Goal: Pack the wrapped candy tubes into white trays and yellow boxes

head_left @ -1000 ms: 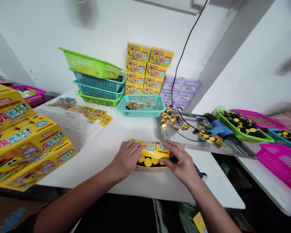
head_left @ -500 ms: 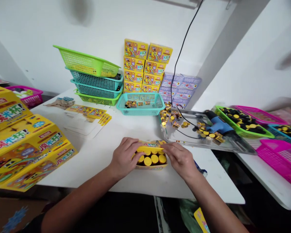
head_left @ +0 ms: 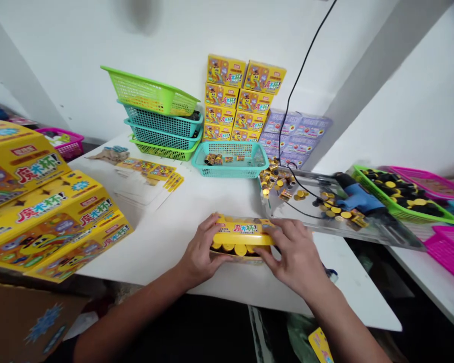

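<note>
A yellow printed cardboard box (head_left: pixel 242 233) stands on the white table, its lid flap tilted partly down over the opening. Below the flap's edge shows a row of yellow-capped cups (head_left: pixel 240 250) inside. My left hand (head_left: pixel 203 249) grips the box at its left end, thumb at the front and fingers up by the flap. At the right end my right hand (head_left: pixel 293 252) holds the box, fingers on the flap and thumb at the front opening. Parts of the box's ends are hidden behind my hands.
Behind the box stands a teal basket (head_left: pixel 230 171) with a few small cups. Stacked baskets (head_left: pixel 159 123), yellow boxes (head_left: pixel 221 96) and purple boxes (head_left: pixel 308 126) line the wall. A metal tray (head_left: pixel 306 212) carries loose cups and a blue heat gun (head_left: pixel 359 196). Large yellow cartons (head_left: pixel 56 217) sit left.
The lid flap has come forward and down, covering most of the yellow caps. My right hand has shifted its thumb to the front. The whole view has moved slightly.
</note>
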`<state>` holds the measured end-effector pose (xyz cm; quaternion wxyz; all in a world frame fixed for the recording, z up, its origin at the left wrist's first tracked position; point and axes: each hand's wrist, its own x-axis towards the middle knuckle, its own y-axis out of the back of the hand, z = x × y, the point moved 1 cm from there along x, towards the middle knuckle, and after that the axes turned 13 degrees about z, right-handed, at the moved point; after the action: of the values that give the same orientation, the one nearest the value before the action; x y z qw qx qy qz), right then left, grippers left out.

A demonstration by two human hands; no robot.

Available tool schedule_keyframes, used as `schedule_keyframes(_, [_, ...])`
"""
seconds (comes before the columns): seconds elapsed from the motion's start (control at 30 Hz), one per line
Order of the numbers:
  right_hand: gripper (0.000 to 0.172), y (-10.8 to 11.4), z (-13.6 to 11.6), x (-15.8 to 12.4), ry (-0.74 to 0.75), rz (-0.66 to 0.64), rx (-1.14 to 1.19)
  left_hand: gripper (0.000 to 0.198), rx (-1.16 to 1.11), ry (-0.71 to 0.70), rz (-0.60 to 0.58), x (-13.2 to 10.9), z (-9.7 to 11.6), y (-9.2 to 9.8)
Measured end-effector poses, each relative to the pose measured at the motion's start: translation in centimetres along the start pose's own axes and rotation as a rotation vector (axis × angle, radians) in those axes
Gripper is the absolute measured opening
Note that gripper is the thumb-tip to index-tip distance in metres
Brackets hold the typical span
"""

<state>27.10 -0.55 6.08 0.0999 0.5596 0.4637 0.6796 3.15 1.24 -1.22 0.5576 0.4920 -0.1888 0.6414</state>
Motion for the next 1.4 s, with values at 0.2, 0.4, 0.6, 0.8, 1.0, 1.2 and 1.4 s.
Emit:
schedule_keyframes(0.2, [0.032,-1.7,-1.5,2.7,0.013,-0.211,0.206,0.076,-0.058,0.196,0.222,-2.0,-0.7,-0.4])
schedule_keyframes(0.4, [0.022,-1.6,-1.1,3.1,0.014,-0.298,0.319,0.025,0.04,-0.026,0.02,-1.0,-0.3,0.6])
schedule_keyframes(0.6, [0.026,-2.1,-1.5,1.9,0.06,-0.228,0.382,0.045,-0.055,0.076,0.165,-1.0,-0.5,0.5])
schedule_keyframes(0.8, [0.032,-2.9,-1.5,1.3,0.021,-0.196,0.427,0.076,-0.036,0.152,0.161,-1.1,-1.1,0.4])
schedule_keyframes(1.0, [0.034,-3.0,-1.4,1.1,0.026,-0.212,0.422,0.052,-0.034,0.045,0.048,-0.3,-1.5,1.0])
schedule_keyframes(1.2, [0.026,-3.8,-2.9,1.7,0.057,-0.194,0.264,0.051,-0.014,0.06,0.064,-0.1,-1.1,1.0])
schedule_keyframes(1.4, [0.021,-4.4,-2.7,2.0,0.065,-0.161,0.29,0.049,-0.1,0.094,0.022,-0.3,-2.2,0.8])
